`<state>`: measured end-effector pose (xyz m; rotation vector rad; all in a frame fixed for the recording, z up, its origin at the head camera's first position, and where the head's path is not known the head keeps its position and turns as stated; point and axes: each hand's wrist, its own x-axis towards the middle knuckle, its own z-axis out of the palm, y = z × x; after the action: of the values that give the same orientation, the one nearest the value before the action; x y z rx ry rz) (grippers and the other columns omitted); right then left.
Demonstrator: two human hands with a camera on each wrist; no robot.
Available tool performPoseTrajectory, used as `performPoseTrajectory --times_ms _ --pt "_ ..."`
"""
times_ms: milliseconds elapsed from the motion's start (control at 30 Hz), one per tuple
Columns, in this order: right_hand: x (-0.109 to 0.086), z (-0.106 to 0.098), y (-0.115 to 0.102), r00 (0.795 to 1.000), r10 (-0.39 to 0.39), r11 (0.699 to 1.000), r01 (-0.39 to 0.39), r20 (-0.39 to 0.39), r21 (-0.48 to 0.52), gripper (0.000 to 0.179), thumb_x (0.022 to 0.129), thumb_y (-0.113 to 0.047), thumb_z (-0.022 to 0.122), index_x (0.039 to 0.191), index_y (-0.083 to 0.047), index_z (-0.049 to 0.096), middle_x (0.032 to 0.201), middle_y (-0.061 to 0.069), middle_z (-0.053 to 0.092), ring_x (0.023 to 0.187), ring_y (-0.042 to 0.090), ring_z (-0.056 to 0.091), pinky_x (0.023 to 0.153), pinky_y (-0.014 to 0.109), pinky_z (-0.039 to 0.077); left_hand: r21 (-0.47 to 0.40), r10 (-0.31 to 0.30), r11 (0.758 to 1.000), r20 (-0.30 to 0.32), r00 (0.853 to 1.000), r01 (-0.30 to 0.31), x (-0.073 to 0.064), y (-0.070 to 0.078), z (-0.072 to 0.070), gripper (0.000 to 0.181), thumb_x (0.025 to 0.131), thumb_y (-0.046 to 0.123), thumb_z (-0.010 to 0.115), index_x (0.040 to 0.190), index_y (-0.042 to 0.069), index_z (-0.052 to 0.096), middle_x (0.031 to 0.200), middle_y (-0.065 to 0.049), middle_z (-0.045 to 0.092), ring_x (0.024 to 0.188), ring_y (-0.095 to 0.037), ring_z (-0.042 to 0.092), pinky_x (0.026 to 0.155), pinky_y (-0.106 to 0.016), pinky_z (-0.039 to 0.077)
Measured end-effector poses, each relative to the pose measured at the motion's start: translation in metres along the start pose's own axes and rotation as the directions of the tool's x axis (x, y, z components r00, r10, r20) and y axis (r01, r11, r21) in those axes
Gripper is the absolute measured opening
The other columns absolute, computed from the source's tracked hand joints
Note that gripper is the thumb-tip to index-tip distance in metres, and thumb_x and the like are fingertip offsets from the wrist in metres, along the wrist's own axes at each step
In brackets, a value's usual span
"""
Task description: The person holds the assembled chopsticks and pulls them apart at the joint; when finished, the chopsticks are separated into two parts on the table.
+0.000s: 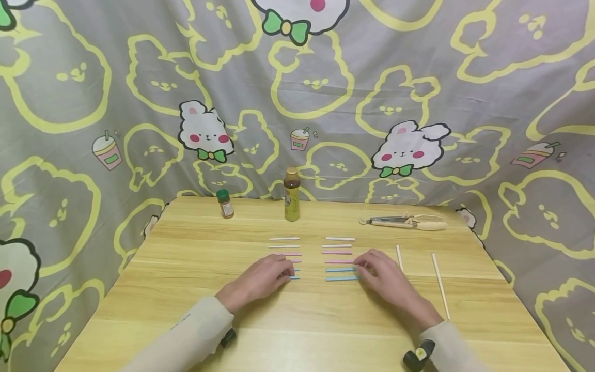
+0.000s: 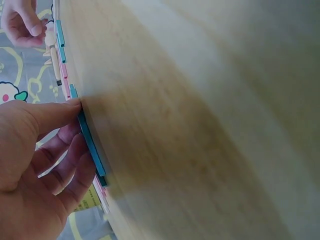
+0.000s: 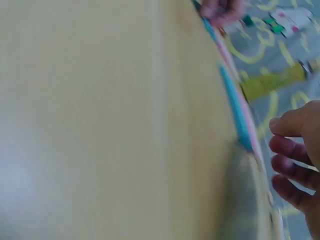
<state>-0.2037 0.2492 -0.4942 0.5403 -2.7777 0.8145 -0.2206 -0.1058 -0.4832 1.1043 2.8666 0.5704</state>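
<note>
Bent over the left group of sticks, my left hand (image 1: 264,276) has its thumb and fingers on a blue stick (image 2: 90,137) in the left wrist view. In the head view that hand covers much of the left blue pair. My right hand (image 1: 383,274) hovers by the right ends of two blue sticks (image 1: 341,278), its fingers loosely bent. The right wrist view shows these fingers (image 3: 287,145) apart from the blue stick (image 3: 234,107), holding nothing. Behind the blue pairs lie pink sticks (image 1: 337,252) and white sticks (image 1: 284,238), in two matching columns.
Two longer white sticks (image 1: 440,287) lie right of my right hand, one partly hidden by it. At the back stand a green-capped jar (image 1: 225,204) and a bottle with a yellow label (image 1: 292,199). Metal tongs (image 1: 402,222) lie at the back right, before a patterned curtain (image 1: 316,77).
</note>
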Motion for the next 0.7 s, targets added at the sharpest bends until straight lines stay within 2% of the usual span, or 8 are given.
performPoseTrajectory --times_ms 200,367,467,567,700 --pt "-0.003 -0.036 0.036 0.985 0.166 0.986 -0.166 -0.043 -0.005 0.016 0.104 -0.014 0.073 0.117 -0.005 0.076 0.101 0.004 0.075 0.088 0.016 0.068 0.076 0.035 0.058 0.004 -0.005 1.000 0.004 1.000 0.005 0.001 0.000 0.001 0.004 0.103 0.013 0.077 0.107 0.014 0.075 0.106 0.002 0.073 0.101 -0.016 0.070 0.091 -0.034 0.061" --pt "-0.007 -0.047 0.056 0.959 0.277 0.960 -0.279 -0.058 -0.020 0.025 0.104 -0.017 0.072 0.119 0.003 0.072 0.096 0.008 0.075 0.087 0.024 0.071 0.074 0.041 0.056 0.000 -0.013 1.000 0.009 1.000 0.013 0.001 0.001 0.001 0.004 0.103 0.013 0.077 0.106 0.014 0.075 0.105 0.002 0.073 0.102 -0.016 0.069 0.091 -0.034 0.061" --pt "-0.010 -0.047 0.062 0.948 0.315 0.948 -0.316 -0.037 -0.038 0.033 0.102 -0.018 0.073 0.123 0.006 0.068 0.096 0.010 0.074 0.088 0.025 0.070 0.074 0.044 0.055 -0.001 -0.016 1.000 0.009 1.000 0.016 0.001 0.002 0.000 0.004 0.103 0.013 0.077 0.106 0.014 0.075 0.105 0.003 0.072 0.102 -0.016 0.069 0.091 -0.034 0.060" --pt "-0.010 -0.045 0.065 0.943 0.332 0.942 -0.332 -0.020 -0.047 0.036 0.101 -0.013 0.071 0.128 0.010 0.065 0.097 0.011 0.073 0.084 0.023 0.065 0.071 0.041 0.052 -0.002 -0.019 1.000 0.010 1.000 0.019 0.001 0.003 -0.001 0.004 0.103 0.013 0.077 0.105 0.014 0.075 0.104 0.003 0.072 0.101 -0.015 0.068 0.091 -0.034 0.060" --pt "-0.009 -0.041 0.065 0.948 0.317 0.946 -0.319 -0.030 -0.063 0.034 0.099 -0.005 0.064 0.129 0.010 0.067 0.097 0.013 0.074 0.080 0.021 0.062 0.069 0.037 0.049 -0.004 -0.024 1.000 0.015 1.000 0.024 0.001 0.002 -0.001 0.004 0.103 0.013 0.077 0.106 0.014 0.075 0.104 0.003 0.072 0.100 -0.014 0.067 0.089 -0.033 0.060"
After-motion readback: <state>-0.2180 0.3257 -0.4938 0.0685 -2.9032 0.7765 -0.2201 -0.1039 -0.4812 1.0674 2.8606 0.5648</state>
